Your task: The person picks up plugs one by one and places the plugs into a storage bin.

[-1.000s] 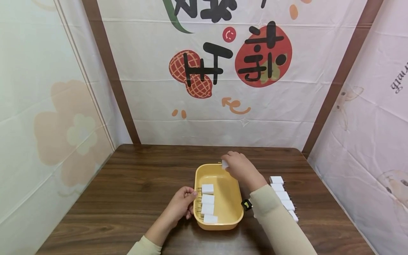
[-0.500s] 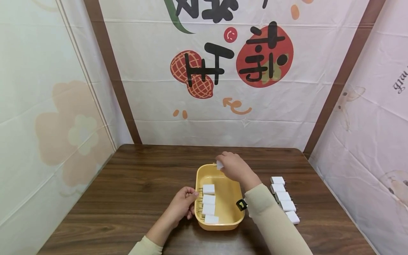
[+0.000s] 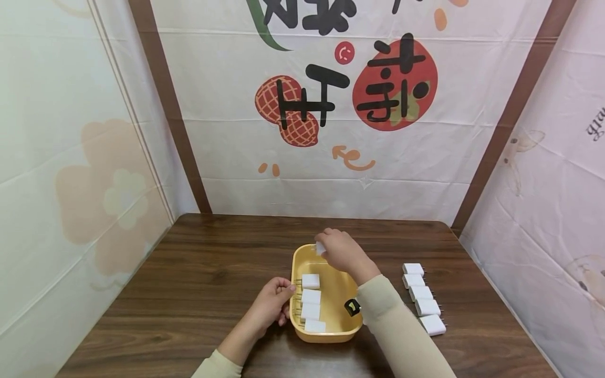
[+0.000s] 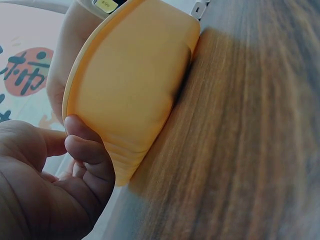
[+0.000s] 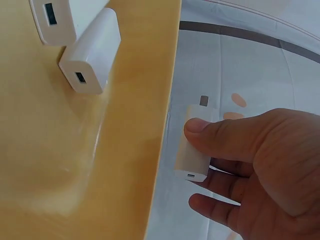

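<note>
A yellow plastic bin [image 3: 336,286] stands on the table, and white USB chargers [image 3: 311,297] lie in a column along its left wall with their prongs toward that wall. My left hand [image 3: 271,303] pinches the bin's left rim; the left wrist view has thumb and curled fingers at the rim [image 4: 68,95]. Over the far end of the bin, my right hand [image 3: 346,252] holds another white charger [image 5: 194,155] between thumb and fingers. In the right wrist view its prongs point up and its USB port faces down, just beside the bin wall [image 5: 135,150].
Right of the bin, several more white chargers [image 3: 421,292] lie in a slanting row on the brown wooden table [image 3: 227,252], prongs to the right. A printed white cloth [image 3: 302,178] hangs behind the table, with more cloth on both sides.
My right hand has moved left and slightly nearer with its charger, from the bin's far right corner to over its far end. The left hand keeps its hold on the rim.
</note>
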`<control>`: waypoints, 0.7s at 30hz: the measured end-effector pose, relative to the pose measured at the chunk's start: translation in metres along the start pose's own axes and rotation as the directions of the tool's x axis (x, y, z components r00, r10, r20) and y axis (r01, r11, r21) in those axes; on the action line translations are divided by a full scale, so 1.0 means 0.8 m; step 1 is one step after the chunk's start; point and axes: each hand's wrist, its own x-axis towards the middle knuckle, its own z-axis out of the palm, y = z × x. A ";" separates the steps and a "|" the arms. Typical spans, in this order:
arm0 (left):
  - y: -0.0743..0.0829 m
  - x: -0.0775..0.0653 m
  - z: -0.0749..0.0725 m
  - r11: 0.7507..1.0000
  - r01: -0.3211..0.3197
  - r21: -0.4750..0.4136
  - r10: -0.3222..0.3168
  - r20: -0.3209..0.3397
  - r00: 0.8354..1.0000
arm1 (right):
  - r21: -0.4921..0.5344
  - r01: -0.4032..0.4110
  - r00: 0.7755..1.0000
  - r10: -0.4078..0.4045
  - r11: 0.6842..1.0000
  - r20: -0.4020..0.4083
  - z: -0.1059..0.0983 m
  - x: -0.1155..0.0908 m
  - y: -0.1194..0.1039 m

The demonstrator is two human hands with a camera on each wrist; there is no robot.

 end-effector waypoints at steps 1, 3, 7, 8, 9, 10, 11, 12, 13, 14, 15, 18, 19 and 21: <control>0.000 0.000 0.000 1.000 0.002 -0.001 -0.002 -0.001 1.000 | 0.000 0.001 1.000 -0.001 1.000 0.001 0.001 0.001 -0.001; 0.001 -0.001 -0.001 1.000 0.004 -0.002 -0.004 -0.004 1.000 | -0.001 0.005 1.000 -0.005 1.000 -0.003 0.004 0.002 -0.003; 0.002 -0.002 -0.001 1.000 0.005 -0.004 -0.005 -0.008 1.000 | -0.002 0.006 1.000 -0.006 1.000 -0.006 0.013 0.005 -0.007; 0.002 -0.002 -0.001 1.000 0.004 -0.003 -0.004 -0.008 1.000 | -0.009 0.006 1.000 -0.006 1.000 -0.006 0.015 0.006 -0.007; 0.002 -0.002 -0.001 1.000 0.003 -0.002 -0.003 -0.009 1.000 | -0.017 0.005 1.000 -0.005 1.000 -0.005 0.018 0.006 -0.007; 0.002 -0.002 -0.001 1.000 0.001 0.000 -0.001 -0.009 1.000 | -0.023 0.004 1.000 -0.004 1.000 -0.005 0.020 0.007 -0.008; 0.002 -0.003 -0.001 1.000 -0.001 0.001 0.001 -0.007 1.000 | -0.027 0.002 1.000 -0.002 1.000 -0.002 0.022 0.007 -0.009; 0.002 -0.003 -0.001 1.000 -0.002 0.003 0.002 -0.007 1.000 | -0.028 0.000 1.000 0.000 1.000 -0.001 0.023 0.007 -0.009; 0.002 -0.003 -0.001 1.000 -0.004 0.003 0.004 -0.006 1.000 | -0.031 -0.003 1.000 0.003 1.000 0.002 0.025 0.007 -0.010; 0.002 -0.003 0.000 1.000 -0.005 0.003 0.005 -0.004 1.000 | -0.031 -0.006 1.000 0.006 1.000 0.005 0.026 0.007 -0.011; 0.001 -0.003 0.000 1.000 -0.007 0.003 0.007 -0.003 1.000 | -0.026 -0.008 1.000 0.008 1.000 0.008 0.027 0.006 -0.012; 0.001 -0.004 -0.001 1.000 -0.007 0.005 0.007 -0.005 1.000 | -0.004 -0.014 1.000 0.014 1.000 0.019 0.028 0.006 -0.016; 0.001 -0.003 -0.001 1.000 -0.008 0.006 0.008 -0.008 1.000 | -0.001 -0.014 1.000 0.014 1.000 0.019 0.029 0.006 -0.018; 0.001 -0.003 -0.002 1.000 -0.011 0.009 0.011 -0.009 1.000 | 0.004 -0.014 1.000 0.014 1.000 0.023 0.031 0.006 -0.019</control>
